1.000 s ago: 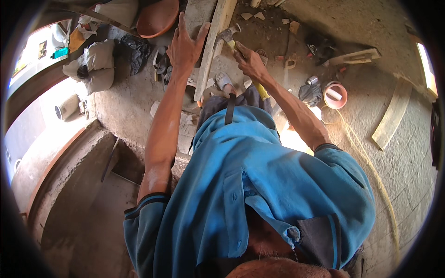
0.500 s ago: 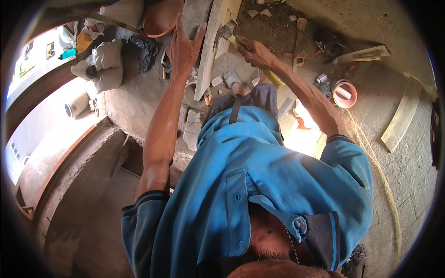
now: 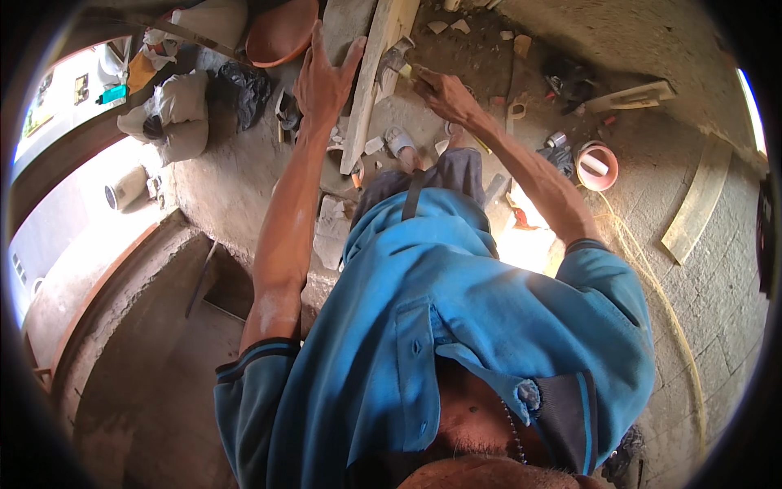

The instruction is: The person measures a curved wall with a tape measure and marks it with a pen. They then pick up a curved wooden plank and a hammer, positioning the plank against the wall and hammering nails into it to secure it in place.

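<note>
Leaning over the work, the blue shirt fills the near view, and beyond it both forearms are stretched out toward the timber. By the right hand the hammer is firmly gripped, fingers wrapped around the handle, and here comes the change: less of its yellow tail end is shown past the wrist than half a second ago, while the head is kept at the timber's edge. The tool seems to be tilted, then, rather than carried away, so work is judged to be centred on that edge; whether the wood is actually touched cannot be told. The left hand is spread, thumb and fingers parted, over the grey board just left of the timber; no clenching is seen, and how hard it is pressed cannot be told. Most of the handle is blocked from sight by the right hand and forearm. Below the timber's near end a sandalled foot is planted, so footing looks tight. Off to the right, a reddish pot is set beside a yellow cord; farther out, broken pieces are scattered, and to the left an orange bowl is seen.
</note>
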Available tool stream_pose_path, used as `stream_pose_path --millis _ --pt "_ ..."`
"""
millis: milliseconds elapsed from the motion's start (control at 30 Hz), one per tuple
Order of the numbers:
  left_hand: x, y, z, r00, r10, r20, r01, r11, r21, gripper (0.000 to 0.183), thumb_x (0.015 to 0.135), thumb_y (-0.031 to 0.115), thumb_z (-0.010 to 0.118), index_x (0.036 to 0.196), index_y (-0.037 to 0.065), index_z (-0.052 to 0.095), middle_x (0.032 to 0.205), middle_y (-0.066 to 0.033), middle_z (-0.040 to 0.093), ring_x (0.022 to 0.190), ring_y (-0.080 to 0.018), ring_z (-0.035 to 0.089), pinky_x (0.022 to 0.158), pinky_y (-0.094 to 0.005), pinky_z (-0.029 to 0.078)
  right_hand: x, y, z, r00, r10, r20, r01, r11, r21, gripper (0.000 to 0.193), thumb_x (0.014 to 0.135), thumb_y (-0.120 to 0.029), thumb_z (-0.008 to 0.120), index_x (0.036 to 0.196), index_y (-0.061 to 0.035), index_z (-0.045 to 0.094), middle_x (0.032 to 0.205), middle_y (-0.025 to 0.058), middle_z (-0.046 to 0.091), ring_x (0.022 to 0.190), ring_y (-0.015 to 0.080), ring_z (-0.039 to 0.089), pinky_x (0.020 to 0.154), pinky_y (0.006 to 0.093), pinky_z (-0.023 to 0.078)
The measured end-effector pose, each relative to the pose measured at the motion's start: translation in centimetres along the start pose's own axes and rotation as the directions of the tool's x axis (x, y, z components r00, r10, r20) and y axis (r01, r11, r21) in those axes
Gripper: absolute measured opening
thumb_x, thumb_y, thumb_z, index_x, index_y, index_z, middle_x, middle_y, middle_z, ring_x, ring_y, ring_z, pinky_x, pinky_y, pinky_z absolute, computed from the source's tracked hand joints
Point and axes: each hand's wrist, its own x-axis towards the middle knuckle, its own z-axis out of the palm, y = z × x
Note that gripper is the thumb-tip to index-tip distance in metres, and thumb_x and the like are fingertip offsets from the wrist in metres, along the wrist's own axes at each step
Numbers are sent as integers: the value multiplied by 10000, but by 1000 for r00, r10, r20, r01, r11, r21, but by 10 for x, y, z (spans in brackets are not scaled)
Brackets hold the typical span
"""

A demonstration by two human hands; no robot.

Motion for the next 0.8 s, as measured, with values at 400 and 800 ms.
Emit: stream_pose_path --millis 400,800 --pt "2 -10 3 997 71 -43 -70 997 18 932 851 698 574 1477 34 389 1246 -256 614 1079 -427 640 850 -532 518 21 12 -22 958 -111 264 165 968 -190 497 978 -233 543 1397 17 453 1096 305 636 980 470 628 824 473 503" --pt "-4 -4 3 999 5 -52 -1 998 70 920 846 683 597 1493 68 374 1303 -240 591 1160 -426 594 906 -510 497 1 -9 42 680 635 366 -546 107 831 298 916 -250 717 1053 -77 516 665 2 455 514 128 418 459 316 383"
